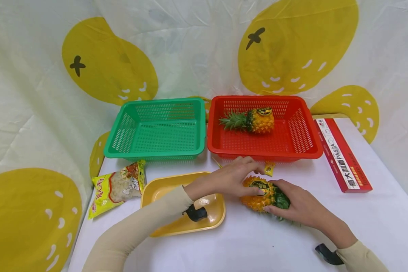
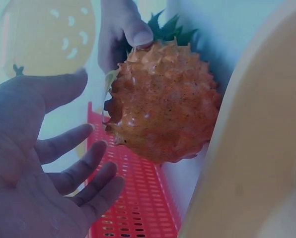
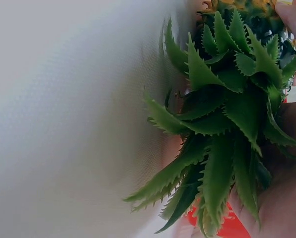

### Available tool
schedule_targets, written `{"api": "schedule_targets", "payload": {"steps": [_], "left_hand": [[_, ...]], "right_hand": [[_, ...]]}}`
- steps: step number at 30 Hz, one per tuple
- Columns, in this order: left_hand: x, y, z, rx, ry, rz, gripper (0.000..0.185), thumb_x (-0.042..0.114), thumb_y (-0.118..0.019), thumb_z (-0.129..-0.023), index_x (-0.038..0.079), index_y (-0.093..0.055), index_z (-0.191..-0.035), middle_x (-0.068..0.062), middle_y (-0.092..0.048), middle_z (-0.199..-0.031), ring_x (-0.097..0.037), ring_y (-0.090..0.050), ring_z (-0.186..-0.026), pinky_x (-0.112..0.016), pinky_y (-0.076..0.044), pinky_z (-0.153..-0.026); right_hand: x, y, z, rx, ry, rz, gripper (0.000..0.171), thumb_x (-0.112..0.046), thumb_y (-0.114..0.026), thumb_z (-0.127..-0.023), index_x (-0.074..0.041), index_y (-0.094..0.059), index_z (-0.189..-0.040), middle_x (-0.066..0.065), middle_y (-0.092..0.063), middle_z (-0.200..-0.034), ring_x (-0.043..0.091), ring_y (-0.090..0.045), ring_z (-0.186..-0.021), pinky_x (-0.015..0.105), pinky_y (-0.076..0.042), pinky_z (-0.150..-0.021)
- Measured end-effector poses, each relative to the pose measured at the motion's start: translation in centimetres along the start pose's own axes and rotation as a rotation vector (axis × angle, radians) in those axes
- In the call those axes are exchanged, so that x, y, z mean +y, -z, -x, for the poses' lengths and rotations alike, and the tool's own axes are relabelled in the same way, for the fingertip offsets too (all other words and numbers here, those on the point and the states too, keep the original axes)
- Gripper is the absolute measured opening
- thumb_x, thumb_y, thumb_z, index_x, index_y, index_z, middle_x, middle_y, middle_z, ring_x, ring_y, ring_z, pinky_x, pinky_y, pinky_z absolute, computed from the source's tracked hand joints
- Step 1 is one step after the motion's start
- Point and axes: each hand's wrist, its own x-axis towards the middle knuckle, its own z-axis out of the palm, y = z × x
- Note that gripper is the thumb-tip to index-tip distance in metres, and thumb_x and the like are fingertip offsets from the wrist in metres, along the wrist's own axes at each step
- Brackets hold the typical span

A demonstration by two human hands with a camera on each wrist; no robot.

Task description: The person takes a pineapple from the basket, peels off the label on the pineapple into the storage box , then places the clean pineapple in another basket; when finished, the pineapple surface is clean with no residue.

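A pineapple (image 1: 257, 195) lies on its side on the white table, just in front of the red basket (image 1: 312, 145). My right hand (image 1: 294, 206) grips its green leafy crown (image 3: 227, 124), with the thumb (image 2: 133, 30) pressed on the fruit's body (image 2: 163, 104). My left hand (image 1: 238, 175) reaches over the pineapple from the left with its fingers (image 2: 83, 168) spread and straight; the left wrist view shows a gap between palm and fruit. A second pineapple (image 1: 253, 121) lies inside the red basket.
A green basket (image 1: 122, 145) with nothing in it stands left of the red one. A yellow tray (image 1: 163, 189) sits under my left forearm, a snack bag (image 1: 117, 187) to its left. A red pasta box (image 1: 343, 156) lies at the right; a small yellow packet (image 1: 269, 168) lies by the red basket.
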Motion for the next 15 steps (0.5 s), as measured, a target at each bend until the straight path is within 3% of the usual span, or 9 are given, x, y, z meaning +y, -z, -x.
{"api": "schedule_targets", "payload": {"steps": [4,10,15], "left_hand": [[-0.2,-0.2,-0.2,0.012,-0.015,0.014,0.042,0.043,-0.075,-0.1,0.017,-0.064,-0.131,-0.001,-0.064,-0.127,-0.017,-0.054,-0.116,-0.019,-0.04,-0.092],[-0.1,-0.6,-0.1,-0.001,0.004,-0.003,0.037,0.04,-0.072,-0.102,0.017,-0.067,-0.13,-0.001,-0.061,-0.123,-0.012,-0.052,-0.111,-0.022,-0.043,-0.091],[-0.2,-1.1,-0.2,-0.006,0.014,-0.038,0.034,0.04,-0.07,-0.103,0.018,-0.069,-0.129,0.003,-0.059,-0.125,-0.008,-0.051,-0.116,-0.022,-0.04,-0.1]], "right_hand": [[0.1,-0.1,0.0,-0.002,-0.003,0.001,0.076,-0.063,-0.08,-0.086,-0.011,-0.062,-0.138,0.002,-0.068,-0.125,0.02,-0.063,-0.106,0.049,-0.057,-0.086],[0.2,-0.2,0.0,0.007,0.004,0.009,0.076,-0.063,-0.08,-0.086,-0.011,-0.063,-0.138,0.002,-0.068,-0.125,0.019,-0.063,-0.105,0.049,-0.058,-0.086],[0.2,-0.2,0.0,0.008,0.0,0.013,0.076,-0.064,-0.08,-0.086,-0.011,-0.063,-0.137,0.001,-0.068,-0.124,0.019,-0.063,-0.105,0.048,-0.058,-0.086]]}}
